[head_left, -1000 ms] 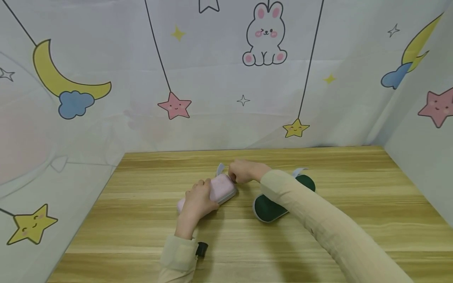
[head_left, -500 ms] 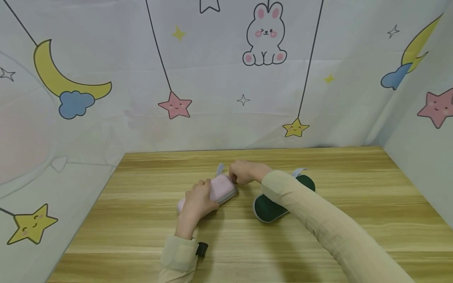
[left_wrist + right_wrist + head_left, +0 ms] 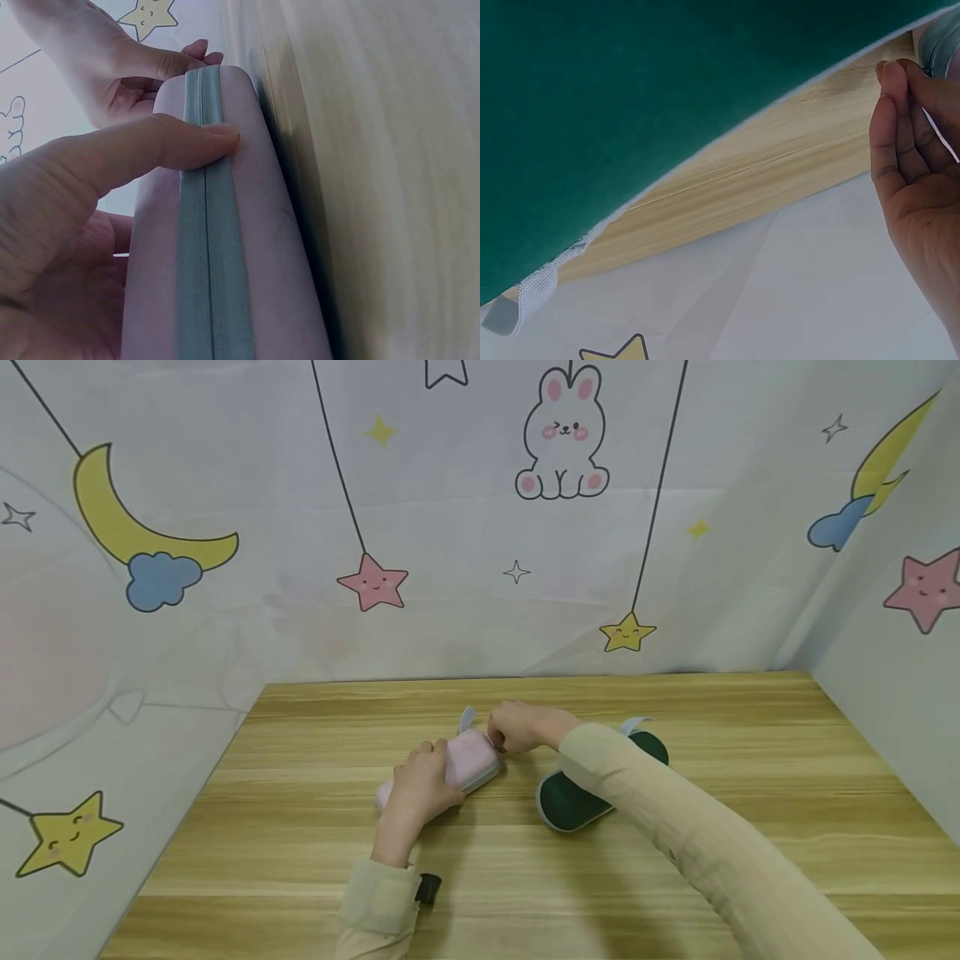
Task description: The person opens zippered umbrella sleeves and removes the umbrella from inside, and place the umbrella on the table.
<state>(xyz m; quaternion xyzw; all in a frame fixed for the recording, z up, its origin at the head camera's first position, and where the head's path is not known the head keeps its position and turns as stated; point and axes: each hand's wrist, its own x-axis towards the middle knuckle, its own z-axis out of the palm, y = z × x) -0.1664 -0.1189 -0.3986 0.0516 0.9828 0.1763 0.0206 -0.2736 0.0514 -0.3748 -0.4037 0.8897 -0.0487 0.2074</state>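
Note:
On the wooden table lies a pink zippered case (image 3: 471, 758), tilted away to the right, with a pale strap loop (image 3: 467, 718) at its far end. My left hand (image 3: 420, 787) grips the case from above. Its thumb presses across the grey-green zipper (image 3: 214, 262), which looks closed along the side in the left wrist view. At the far right end, my right hand (image 3: 517, 725) has its fingers curled and pinches the zipper pull, mostly hidden by the fingertips. Under the right forearm lies a dark green case (image 3: 566, 802) with a pale edge, partly covered by the sleeve.
A second pale loop (image 3: 634, 723) sticks out from the green case's far end. Behind the wooden table (image 3: 300, 860) hangs a white cloth backdrop (image 3: 465, 635) printed with stars, a moon and a rabbit. A black strap (image 3: 427, 888) sits at the left wrist.
The right hand and forearm have shifted very slightly to the right. Left hand and both cases stay where they were.

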